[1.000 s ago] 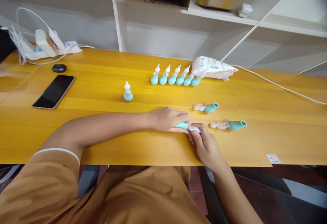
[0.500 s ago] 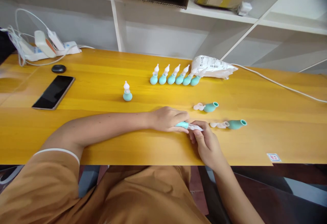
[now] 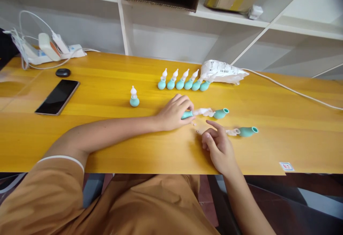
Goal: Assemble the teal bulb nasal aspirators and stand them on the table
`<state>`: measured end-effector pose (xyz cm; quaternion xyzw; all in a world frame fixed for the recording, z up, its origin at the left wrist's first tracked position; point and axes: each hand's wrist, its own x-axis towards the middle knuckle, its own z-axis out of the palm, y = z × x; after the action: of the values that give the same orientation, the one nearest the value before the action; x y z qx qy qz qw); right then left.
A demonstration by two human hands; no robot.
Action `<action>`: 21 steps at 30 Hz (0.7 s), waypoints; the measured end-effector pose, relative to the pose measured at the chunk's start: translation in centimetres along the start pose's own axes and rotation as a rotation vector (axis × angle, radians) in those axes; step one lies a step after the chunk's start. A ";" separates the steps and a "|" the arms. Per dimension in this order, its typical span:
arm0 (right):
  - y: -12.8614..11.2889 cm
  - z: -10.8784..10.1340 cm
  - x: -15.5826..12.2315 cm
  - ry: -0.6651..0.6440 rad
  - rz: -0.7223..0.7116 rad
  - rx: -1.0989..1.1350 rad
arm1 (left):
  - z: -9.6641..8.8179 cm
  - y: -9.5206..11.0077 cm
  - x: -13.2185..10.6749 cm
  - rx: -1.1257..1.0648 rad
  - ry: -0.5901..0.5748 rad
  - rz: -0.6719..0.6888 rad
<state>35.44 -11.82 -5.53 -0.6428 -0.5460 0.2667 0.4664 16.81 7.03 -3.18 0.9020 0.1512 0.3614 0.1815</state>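
Note:
My left hand (image 3: 175,113) is closed around a teal-bulbed nasal aspirator (image 3: 187,114). Its pale, see-through nozzle points right, close to a loose clear nozzle piece (image 3: 208,112) and a teal bulb (image 3: 221,113) lying on its side. My right hand (image 3: 218,147) hovers low over the table with its index finger stretched out, holding nothing I can see. Beside it lie another clear nozzle piece (image 3: 233,132), partly hidden by the hand, and a second loose bulb (image 3: 248,131). Tiny pale rings (image 3: 194,123) lie between the hands.
Several assembled aspirators (image 3: 180,84) stand in a row at the back; one more aspirator (image 3: 134,101) stands apart to the left. Behind the row is a white plastic package (image 3: 223,71). A phone (image 3: 57,97), black mouse (image 3: 63,72) and power strip (image 3: 76,52) are at the left.
My left hand has moved up and away with the aspirator. The right hand has let go of its nozzle end and its index finger has straightened.

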 end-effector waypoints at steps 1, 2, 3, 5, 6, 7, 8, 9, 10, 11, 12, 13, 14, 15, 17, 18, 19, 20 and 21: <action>0.0 0.0 0.0 -0.006 0.004 -0.006 | -0.2 -0.3 0.3 -0.010 0.011 -0.048; -0.1 0.0 0.0 -0.011 0.009 -0.013 | -0.5 -0.7 0.6 -0.016 0.020 -0.091; -0.1 0.0 0.0 -0.018 0.014 -0.021 | -0.8 -1.1 0.9 -0.012 0.029 -0.130; -0.2 -0.1 0.1 -0.027 0.021 -0.030 | -1.4 -1.9 1.5 0.037 0.031 -0.173; -0.2 -0.1 0.1 -0.030 0.021 -0.032 | -1.6 -2.3 1.6 0.083 0.026 -0.176; -0.3 -0.1 0.1 -0.033 0.017 -0.033 | -1.8 -2.7 1.8 0.137 0.009 -0.170; -0.3 -0.1 0.1 -0.034 0.013 -0.034 | -1.9 -3.0 1.8 0.195 -0.018 -0.164; -0.2 -0.1 0.1 -0.035 0.009 -0.039 | -1.9 -3.3 1.8 0.252 -0.051 -0.166; -0.2 -0.1 0.1 -0.035 0.006 -0.044 | -1.9 -3.6 1.8 0.301 -0.088 -0.175; -0.2 -0.1 0.1 -0.036 0.003 -0.052 | -1.8 -3.8 1.7 0.340 -0.125 -0.185; -0.2 -0.1 0.1 -0.037 0.002 -0.060 | -1.7 -3.9 1.6 0.366 -0.156 -0.195; -0.2 -0.2 0.1 -0.038 0.001 -0.068 | -1.7 -4.0 1.5 0.384 -0.178 -0.203; -0.2 -0.2 0.1 -0.038 0.000 -0.076 | -1.7 -4.1 1.5 0.397 -0.190 -0.205; -0.2 -0.2 0.1 -0.037 -0.002 -0.083 | -1.7 -4.1 1.4 0.408 -0.198 -0.203; -0.3 -0.2 0.2 -0.035 -0.006 -0.097 | -2.0 -3.9 1.5 0.433 -0.217 -0.199; -0.4 -0.2 0.2 -0.035 -0.007 -0.104 | -2.2 -3.8 1.6 0.448 -0.226 -0.206; -0.4 -0.2 0.2 -0.035 -0.008 -0.111 | -2.3 -3.6 1.7 0.464 -0.237 -0.218; -0.5 -0.2 0.2 -0.035 -0.007 -0.120 | -2.5 -3.4 1.7 0.483 -0.241 -0.239; -0.5 -0.2 0.2 -0.035 -0.007 -0.126 | -2.6 -3.2 1.8 0.506 -0.240 -0.264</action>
<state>35.45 -11.69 -4.96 -0.6643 -0.5721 0.2414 0.4161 15.74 11.14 -1.70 0.9273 0.3297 0.1766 0.0133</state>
